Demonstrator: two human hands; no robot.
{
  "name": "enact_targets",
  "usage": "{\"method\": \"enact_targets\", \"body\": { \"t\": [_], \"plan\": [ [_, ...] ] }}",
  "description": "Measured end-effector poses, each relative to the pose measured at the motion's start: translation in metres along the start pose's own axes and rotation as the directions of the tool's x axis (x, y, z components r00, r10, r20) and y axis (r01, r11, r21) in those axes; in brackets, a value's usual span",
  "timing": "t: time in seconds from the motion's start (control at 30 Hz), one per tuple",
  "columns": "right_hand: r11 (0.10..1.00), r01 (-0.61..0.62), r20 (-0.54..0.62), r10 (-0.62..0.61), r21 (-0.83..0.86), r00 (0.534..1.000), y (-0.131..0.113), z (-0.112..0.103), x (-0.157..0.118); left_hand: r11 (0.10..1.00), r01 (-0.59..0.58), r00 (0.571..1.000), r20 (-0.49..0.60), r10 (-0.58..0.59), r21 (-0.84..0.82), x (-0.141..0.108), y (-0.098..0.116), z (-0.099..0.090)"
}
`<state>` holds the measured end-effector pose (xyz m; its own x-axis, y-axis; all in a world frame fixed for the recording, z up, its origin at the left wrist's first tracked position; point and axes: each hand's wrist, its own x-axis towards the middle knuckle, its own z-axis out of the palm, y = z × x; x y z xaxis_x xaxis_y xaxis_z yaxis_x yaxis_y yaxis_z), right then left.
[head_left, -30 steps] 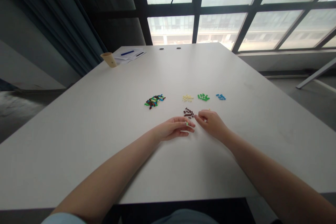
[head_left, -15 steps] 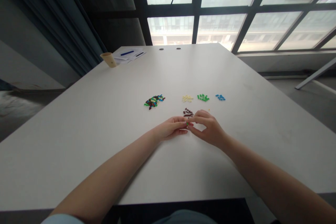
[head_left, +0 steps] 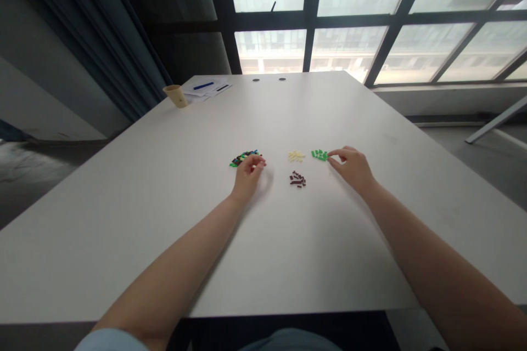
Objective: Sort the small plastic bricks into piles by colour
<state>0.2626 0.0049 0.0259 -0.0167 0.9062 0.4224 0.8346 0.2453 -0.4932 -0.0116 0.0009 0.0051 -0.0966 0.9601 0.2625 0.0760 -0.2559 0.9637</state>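
Observation:
My left hand [head_left: 247,175] is at the near right edge of a mixed pile of small toy bricks [head_left: 239,162] and covers part of it. Its fingers are curled together; what they hold, if anything, is hidden. At the right end of a group of green bricks [head_left: 318,154], my right hand [head_left: 353,168] pinches with thumb and forefinger at a green brick [head_left: 328,157]. Cream bricks [head_left: 295,156] lie between the two hands, and dark brown bricks [head_left: 297,180] are scattered nearer to me. The blue group is hidden behind my right hand.
Toward the far left of the white table [head_left: 263,252] stands a tan cup [head_left: 177,97]. Beside it are papers [head_left: 201,94] with a blue pen [head_left: 203,86] on them. Two dark round discs [head_left: 256,80] sit near the far edge, before the windows.
My hands have parted from where they met over a green brick. My left moved left and forward to the mixed pile; my right moved right and forward to the green bricks.

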Motion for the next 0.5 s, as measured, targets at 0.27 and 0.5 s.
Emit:
{"method": "enact_targets", "body": {
  "t": [0.27,0.5],
  "plan": [
    [0.984,-0.107,0.068,0.117,-0.145,0.991,0.038,0.03,0.005,0.992,0.005,0.958,-0.286,0.032,0.13,0.028,-0.023,-0.024],
    [0.989,-0.131,-0.089,0.125,-0.066,0.988,0.03,0.021,0.003,0.986,-0.02,0.946,-0.316,0.072,0.165,0.03,-0.022,-0.032]
  ]
}}
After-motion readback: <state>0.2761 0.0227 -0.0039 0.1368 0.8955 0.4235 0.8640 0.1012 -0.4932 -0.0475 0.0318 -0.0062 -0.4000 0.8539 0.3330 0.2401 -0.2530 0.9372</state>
